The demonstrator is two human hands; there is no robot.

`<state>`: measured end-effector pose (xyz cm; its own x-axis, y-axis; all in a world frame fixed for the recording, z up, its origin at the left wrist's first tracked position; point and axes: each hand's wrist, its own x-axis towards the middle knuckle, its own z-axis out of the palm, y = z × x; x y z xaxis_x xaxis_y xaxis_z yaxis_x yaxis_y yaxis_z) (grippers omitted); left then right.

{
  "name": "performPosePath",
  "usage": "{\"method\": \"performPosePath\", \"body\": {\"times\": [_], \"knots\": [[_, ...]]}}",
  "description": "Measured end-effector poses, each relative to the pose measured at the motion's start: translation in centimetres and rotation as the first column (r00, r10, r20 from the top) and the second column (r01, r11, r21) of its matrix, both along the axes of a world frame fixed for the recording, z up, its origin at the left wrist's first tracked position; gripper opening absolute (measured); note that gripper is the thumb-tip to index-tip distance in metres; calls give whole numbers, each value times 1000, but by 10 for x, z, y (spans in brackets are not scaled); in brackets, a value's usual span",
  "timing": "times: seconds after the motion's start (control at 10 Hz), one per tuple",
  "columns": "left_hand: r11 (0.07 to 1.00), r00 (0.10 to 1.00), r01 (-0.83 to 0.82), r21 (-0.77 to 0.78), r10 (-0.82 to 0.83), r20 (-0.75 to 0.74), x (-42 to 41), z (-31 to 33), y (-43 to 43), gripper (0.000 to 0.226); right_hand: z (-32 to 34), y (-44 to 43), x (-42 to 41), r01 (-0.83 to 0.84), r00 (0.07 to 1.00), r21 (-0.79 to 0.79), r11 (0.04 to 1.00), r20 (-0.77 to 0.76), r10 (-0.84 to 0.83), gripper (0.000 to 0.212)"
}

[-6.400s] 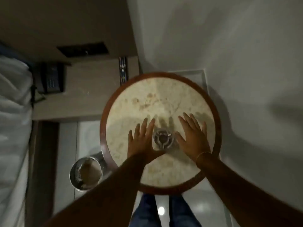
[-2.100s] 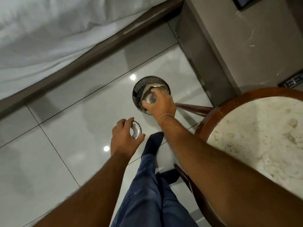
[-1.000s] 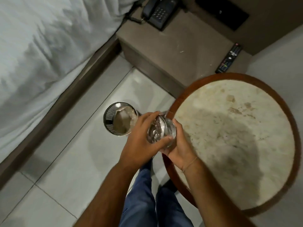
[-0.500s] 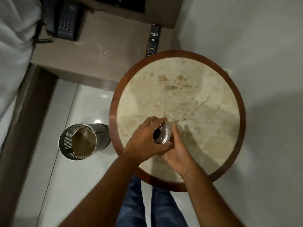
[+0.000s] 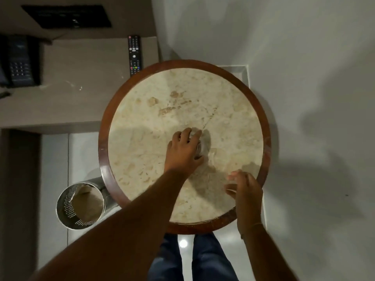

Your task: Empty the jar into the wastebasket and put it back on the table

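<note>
The left hand [image 5: 183,152] grips the jar [image 5: 203,141] standing on the desk [image 5: 142,122]. The right hand [image 5: 244,191], blurred, curls half-open just beside it, empty.

One view only, head-worn, wide-angle. Looks almost straight down from above the round marble-topped table with dark wood rim [image 5: 265,138], which fills mid-frame. Near: both forearms enter from the bottom edge. Frame edges catch the perforated metal wastebasket [image 5: 67,209] lower left and grey wall to the right.
</note>
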<state>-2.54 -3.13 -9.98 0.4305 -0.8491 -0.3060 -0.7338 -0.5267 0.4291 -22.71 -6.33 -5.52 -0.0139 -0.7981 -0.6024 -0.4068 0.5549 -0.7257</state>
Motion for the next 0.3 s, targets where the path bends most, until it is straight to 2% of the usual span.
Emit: {"method": "performPosePath", "body": {"times": [0.1, 0.2, 0.3], "knots": [[997, 996, 66, 30, -68, 52, 0, -8, 5, 90, 3, -5, 8, -8, 1000, -31, 999, 12, 8, 25], [994, 995, 69, 88, -75, 68, 2, 0, 8, 98, 8, -14, 32, -151, 988, -121, 981, 5, 153, 17], [1000, 997, -11, 18, 10, 75, -11, 7, 29, 86, 17, -25, 56, -377, 926, -287, 881, -147, 348, 34]]}}
